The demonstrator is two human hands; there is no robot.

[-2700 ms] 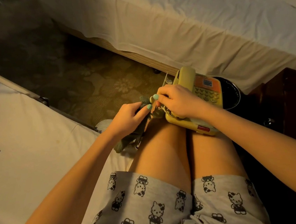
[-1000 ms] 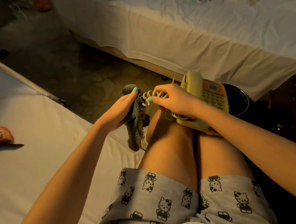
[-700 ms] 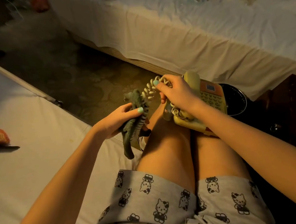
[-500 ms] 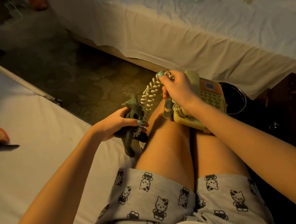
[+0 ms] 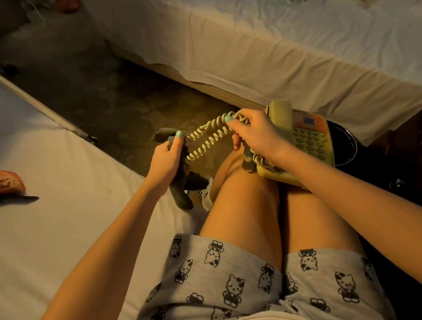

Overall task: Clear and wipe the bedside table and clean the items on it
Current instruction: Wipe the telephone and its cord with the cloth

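Cord-cleaning looks to be the step in hand. A yellow plastic push-button telephone (image 5: pixel 306 139) rests on the person's right thigh, just right of frame centre at three o'clock, its handset on the cradle. The right hand (image 5: pixel 256 131) pinches the pale coiled handset cord (image 5: pixel 207 139) between thumb and curled fingers and stretches it out toward nine o'clock. The left hand (image 5: pixel 166 162) grips a dark grey-green cloth (image 5: pixel 182 191), with fingers closed round it where the cord's loop meets it, and the cloth's tail hangs toward six o'clock.

The dark wooden bedside table (image 5: pixel 421 143) sits at the far three o'clock edge, mostly in shadow, so I cannot tell whether its top is wiped. A black round object (image 5: pixel 343 140) lies just beyond the telephone. An orange object (image 5: pixel 2 183) lies on the pale mattress (image 5: pixel 42 229) at nine o'clock. A white-sheeted bed (image 5: pixel 270 36) fills twelve to two o'clock.

With the telephone off the table, clearing seems at least begun, while the rest of the cord and perhaps other items remain.
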